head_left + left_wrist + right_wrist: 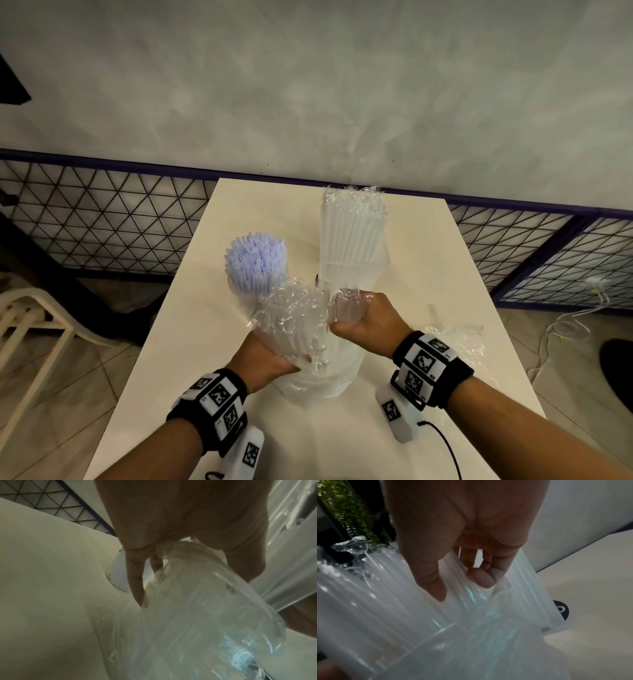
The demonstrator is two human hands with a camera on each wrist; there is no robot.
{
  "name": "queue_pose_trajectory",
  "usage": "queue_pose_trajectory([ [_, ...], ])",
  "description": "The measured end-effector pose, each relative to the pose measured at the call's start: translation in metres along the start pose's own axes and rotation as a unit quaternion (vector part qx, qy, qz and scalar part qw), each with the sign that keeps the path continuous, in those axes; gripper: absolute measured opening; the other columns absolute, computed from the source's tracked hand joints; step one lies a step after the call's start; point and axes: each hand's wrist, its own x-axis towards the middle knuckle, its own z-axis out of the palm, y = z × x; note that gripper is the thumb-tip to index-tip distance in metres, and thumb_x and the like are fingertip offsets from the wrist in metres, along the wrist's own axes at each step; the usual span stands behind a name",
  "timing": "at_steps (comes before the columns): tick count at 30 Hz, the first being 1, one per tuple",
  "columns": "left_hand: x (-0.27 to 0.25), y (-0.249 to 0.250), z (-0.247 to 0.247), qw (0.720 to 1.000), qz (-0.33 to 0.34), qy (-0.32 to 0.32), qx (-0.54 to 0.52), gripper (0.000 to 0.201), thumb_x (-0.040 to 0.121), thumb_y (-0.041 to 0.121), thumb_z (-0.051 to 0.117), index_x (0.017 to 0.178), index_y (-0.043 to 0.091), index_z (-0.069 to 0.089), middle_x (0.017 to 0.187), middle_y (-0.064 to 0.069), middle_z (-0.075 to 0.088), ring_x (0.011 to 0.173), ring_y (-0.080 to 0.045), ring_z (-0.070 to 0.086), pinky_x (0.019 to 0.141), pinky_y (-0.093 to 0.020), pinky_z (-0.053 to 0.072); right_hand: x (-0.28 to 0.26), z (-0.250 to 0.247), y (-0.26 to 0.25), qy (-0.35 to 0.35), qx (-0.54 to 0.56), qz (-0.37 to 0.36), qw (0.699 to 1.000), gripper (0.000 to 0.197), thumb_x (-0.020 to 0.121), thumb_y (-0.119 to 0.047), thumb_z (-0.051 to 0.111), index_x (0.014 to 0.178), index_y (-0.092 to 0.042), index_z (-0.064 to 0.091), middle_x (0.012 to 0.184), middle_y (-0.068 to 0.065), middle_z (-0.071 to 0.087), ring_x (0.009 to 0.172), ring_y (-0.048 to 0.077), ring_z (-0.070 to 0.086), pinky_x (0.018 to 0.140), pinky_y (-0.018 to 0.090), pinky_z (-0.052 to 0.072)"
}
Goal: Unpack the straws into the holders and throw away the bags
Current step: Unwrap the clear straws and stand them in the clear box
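Both hands hold a clear bag of clear straws (294, 325) upright over a clear holder (325, 383) at the table's middle front. My left hand (291, 363) grips the bag low on its left side, and its fingers (135, 582) curl around the film. At the crinkled top right, my right hand (346, 318) pinches the bag between thumb and fingers (481, 577). Behind on the left, purple straws (255, 260) stand unwrapped in a second holder (116, 576). Another bagged bundle of clear straws (352, 236) stands upright behind on the right.
A crumpled empty bag (459, 339) lies on the cream table (428, 260) right of my right wrist. A wire mesh fence (102, 219) and a grey wall run behind the table. A white chair (30, 322) stands on the floor at left, cables (565, 322) at right.
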Motion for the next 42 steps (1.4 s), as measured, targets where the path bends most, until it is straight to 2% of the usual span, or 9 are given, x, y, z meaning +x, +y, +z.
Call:
queue_pose_trajectory([
  [4, -0.001, 0.0, -0.002, 1.0, -0.007, -0.007, 0.019, 0.041, 0.054, 0.003, 0.091, 0.082, 0.016, 0.065, 0.075, 0.019, 0.074, 0.074, 0.007, 0.068, 0.065, -0.004, 0.046, 0.005, -0.005, -0.001, 0.007, 0.006, 0.012, 1.0, 0.014, 0.071, -0.025, 0.074, 0.082, -0.019, 0.07, 0.079, -0.001, 0.071, 0.071, 0.016, 0.066, 0.07, 0.034, 0.053],
  [9, -0.001, -0.001, -0.002, 1.0, 0.007, -0.006, -0.008, 0.065, 0.035, 0.033, 0.087, 0.094, 0.023, 0.062, 0.086, 0.02, 0.074, 0.083, 0.004, 0.069, 0.071, -0.007, 0.049, 0.004, -0.012, -0.007, 0.02, -0.006, 0.003, 1.0, 0.021, 0.072, -0.037, 0.08, 0.077, -0.02, 0.068, 0.074, -0.004, 0.068, 0.065, 0.008, 0.062, 0.066, 0.028, 0.051],
  [22, 0.0, -0.002, -0.004, 0.999, -0.041, 0.003, -0.005, 0.049, 0.039, 0.034, 0.092, 0.076, 0.019, 0.065, 0.07, 0.008, 0.073, 0.073, 0.0, 0.068, 0.066, -0.007, 0.048, 0.016, -0.073, -0.073, 0.05, 0.026, -0.038, 0.998, 0.012, 0.077, -0.021, 0.083, 0.087, -0.024, 0.077, 0.084, -0.006, 0.077, 0.076, 0.005, 0.072, 0.062, 0.018, 0.053],
  [24, 0.0, -0.001, -0.003, 0.996, -0.084, -0.002, 0.011, 0.024, 0.065, 0.03, 0.082, 0.066, 0.026, 0.058, 0.058, 0.012, 0.063, 0.068, -0.004, 0.063, 0.055, -0.002, 0.043, 0.019, -0.074, -0.073, 0.015, 0.011, -0.028, 0.999, 0.013, 0.077, -0.023, 0.082, 0.088, -0.024, 0.076, 0.083, -0.006, 0.076, 0.072, 0.005, 0.07, 0.057, 0.015, 0.047],
  [26, 0.004, -0.001, -0.002, 0.989, -0.048, -0.045, 0.132, 0.051, 0.089, -0.004, 0.051, 0.047, 0.023, 0.061, 0.053, 0.007, 0.057, 0.053, -0.007, 0.061, 0.04, -0.004, 0.038, 0.02, -0.067, -0.067, -0.009, -0.003, -0.017, 1.0, 0.014, 0.078, -0.023, 0.082, 0.09, -0.023, 0.076, 0.085, -0.003, 0.076, 0.073, 0.007, 0.07, 0.061, 0.021, 0.05],
  [31, 0.001, 0.012, 0.002, 0.997, -0.072, -0.029, 0.018, 0.038, 0.075, -0.02, 0.066, 0.079, 0.017, 0.063, 0.081, 0.015, 0.064, 0.068, 0.009, 0.058, 0.06, 0.001, 0.042, 0.017, -0.039, -0.047, -0.04, -0.019, -0.007, 0.999, 0.01, 0.078, -0.019, 0.079, 0.085, -0.022, 0.072, 0.08, -0.004, 0.072, 0.073, 0.01, 0.069, 0.072, 0.032, 0.056],
  [35, 0.001, 0.012, 0.0, 0.996, -0.031, -0.038, 0.074, 0.034, 0.068, -0.021, 0.071, 0.071, 0.012, 0.065, 0.057, 0.014, 0.067, 0.061, 0.013, 0.059, 0.059, -0.001, 0.042, 0.013, -0.041, -0.044, -0.07, 0.04, -0.028, 0.996, 0.021, 0.08, -0.003, 0.074, 0.089, -0.023, 0.072, 0.086, -0.012, 0.071, 0.084, 0.003, 0.067, 0.077, 0.017, 0.05],
  [40, 0.002, 0.01, -0.002, 0.997, -0.07, -0.022, 0.019, 0.029, 0.052, -0.004, 0.084, 0.068, 0.018, 0.073, 0.064, 0.009, 0.073, 0.075, -0.006, 0.07, 0.066, -0.014, 0.054, -0.003, -0.042, -0.051, -0.111, 0.027, -0.088, 0.99, 0.028, 0.076, 0.001, 0.068, 0.089, -0.023, 0.069, 0.101, -0.004, 0.067, 0.102, 0.02, 0.064, 0.092, 0.04, 0.051],
  [42, 0.002, 0.014, -0.001, 0.995, -0.096, -0.033, 0.007, 0.028, 0.046, 0.009, 0.084, 0.058, 0.032, 0.075, 0.061, 0.022, 0.07, 0.072, 0.01, 0.067, 0.069, -0.005, 0.048, -0.007, -0.038, -0.049, -0.121, 0.006, -0.096, 0.988, 0.027, 0.074, -0.007, 0.07, 0.092, -0.027, 0.067, 0.104, -0.004, 0.064, 0.103, 0.022, 0.062, 0.093, 0.047, 0.051],
])
